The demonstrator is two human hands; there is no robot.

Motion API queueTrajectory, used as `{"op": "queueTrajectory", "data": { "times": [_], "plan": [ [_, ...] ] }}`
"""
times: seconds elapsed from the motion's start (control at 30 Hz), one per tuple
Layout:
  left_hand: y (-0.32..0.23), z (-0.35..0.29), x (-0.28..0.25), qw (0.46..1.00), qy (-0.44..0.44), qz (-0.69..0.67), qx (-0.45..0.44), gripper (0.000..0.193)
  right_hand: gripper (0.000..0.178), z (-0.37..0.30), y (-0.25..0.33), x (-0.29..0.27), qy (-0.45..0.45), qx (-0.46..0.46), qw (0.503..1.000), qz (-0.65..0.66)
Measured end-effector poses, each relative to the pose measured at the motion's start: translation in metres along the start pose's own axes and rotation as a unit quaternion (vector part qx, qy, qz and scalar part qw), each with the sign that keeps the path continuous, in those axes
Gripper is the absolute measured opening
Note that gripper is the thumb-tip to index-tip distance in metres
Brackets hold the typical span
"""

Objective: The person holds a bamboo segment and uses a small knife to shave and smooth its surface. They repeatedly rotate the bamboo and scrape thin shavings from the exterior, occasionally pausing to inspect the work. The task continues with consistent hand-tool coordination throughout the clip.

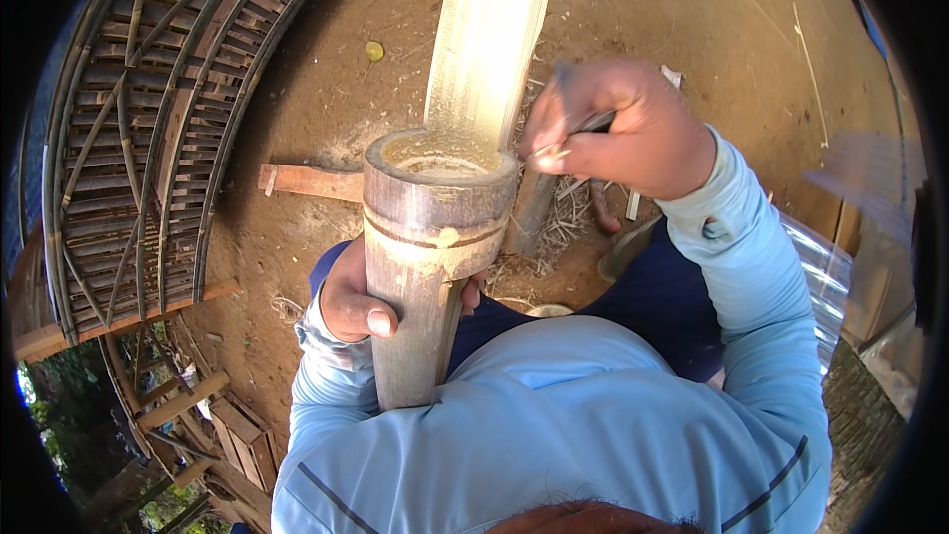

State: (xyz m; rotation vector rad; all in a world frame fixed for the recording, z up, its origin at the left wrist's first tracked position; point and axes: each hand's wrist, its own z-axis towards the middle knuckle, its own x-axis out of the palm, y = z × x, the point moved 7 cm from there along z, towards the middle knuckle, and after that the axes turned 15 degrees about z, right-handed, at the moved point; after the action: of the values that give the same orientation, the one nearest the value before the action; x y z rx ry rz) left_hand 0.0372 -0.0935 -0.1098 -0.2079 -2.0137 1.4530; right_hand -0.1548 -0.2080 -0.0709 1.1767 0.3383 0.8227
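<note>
My left hand (361, 302) is wrapped round a thick bamboo tube (410, 336), whose lower end rests against my shirt. The tube's open mouth faces up, with a pale cut rim and a dark groove just below it. A long, pale, split bamboo strip (484, 49) stretches away from the far side of the mouth; whether both are one piece I cannot tell. Just right of the rim, my right hand (628, 129) is closed on a thin dark tool (596, 122), partly hidden by the fingers and blurred. It looks like a narrow blade.
A slatted bamboo rack (168, 119) curves along the left. A short wooden piece (311, 182) juts out behind the tube. Shavings (554, 237) and a yellow leaf (374, 50) lie on the dirt floor. Shiny corrugated sheeting (816, 277) stands at the right.
</note>
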Motion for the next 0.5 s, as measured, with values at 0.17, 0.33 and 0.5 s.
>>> {"op": "queueTrajectory", "data": {
  "times": [0.17,0.33,0.5],
  "plan": [
    [0.001,-0.003,0.0,1.0,-0.018,0.008,-0.008,0.103,0.016,-0.022,-0.001,-0.04,-0.076,0.219,0.968,-0.1],
    [-0.003,0.001,0.005,0.998,-0.043,-0.035,-0.025,0.109,0.028,-0.033,0.005,-0.063,-0.112,0.126,0.948,-0.27],
    [0.0,-0.008,-0.004,1.0,-0.007,0.007,-0.01,0.117,0.022,-0.031,0.021,-0.047,-0.147,0.12,0.979,-0.075]
  ]
}}
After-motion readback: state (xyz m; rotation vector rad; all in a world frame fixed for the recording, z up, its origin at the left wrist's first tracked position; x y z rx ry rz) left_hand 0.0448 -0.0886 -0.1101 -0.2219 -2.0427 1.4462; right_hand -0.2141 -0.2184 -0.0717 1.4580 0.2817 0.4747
